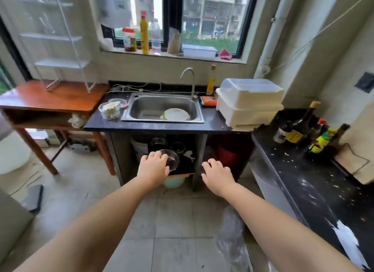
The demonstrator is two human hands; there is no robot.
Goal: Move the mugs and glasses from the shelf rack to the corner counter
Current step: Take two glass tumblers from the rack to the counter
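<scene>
The left hand (153,166) holds a clear glass (171,159), fingers curled over its side, out in front of the dark sink counter (210,119) and above the floor. The right hand (217,175) is empty, fingers loosely spread, beside it but apart. The white shelf rack (60,63) stands on the wooden table (60,97) at left; motion blur hides whether anything remains on its shelves. The corner counter (303,180) lies at right, with bottles (315,134) at its back.

Assessment: the glass is light, rigid, smooth and breakable, so likely to slip. Take it round the body with fingers opposite the thumb, not by the rim, and set it down base first on bare counter short of the bottles.
</scene>
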